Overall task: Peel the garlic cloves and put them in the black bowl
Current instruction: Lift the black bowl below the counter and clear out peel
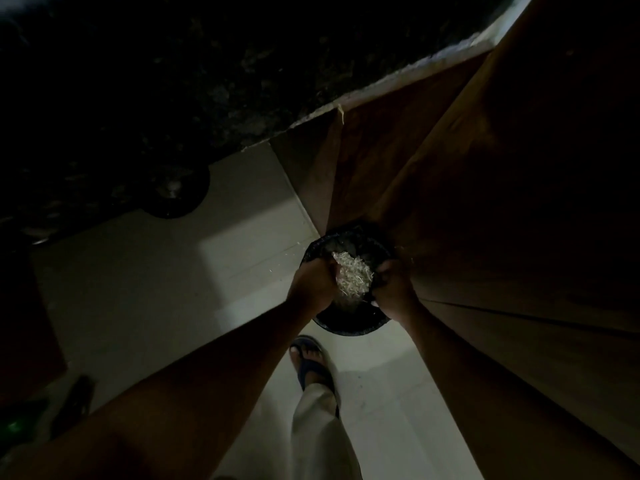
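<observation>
Pretty dim from where I'm watching, so take the fine detail with a pinch of salt. Both hands are out over the floor holding a crinkly black plastic bag (349,244) that lines a round black bin (349,325). The left hand (313,284) has its fingers curled around the bag's left edge, and the right hand (393,289) grips the right edge the same way, so the mouth is pulled open between them. Sitting in the opening is a pale, papery heap of dry garlic skins (351,277), flaky and shredded looking. A round black bowl (175,194) sits on the speckled dark stone counter (173,81), well apart to the left; I can't make out its contents. Smooth brown wooden cabinet doors (485,168) fill the right side, above pale glossy floor tiles (156,289) and a foot in a dark blue flip-flop sandal (311,365).
</observation>
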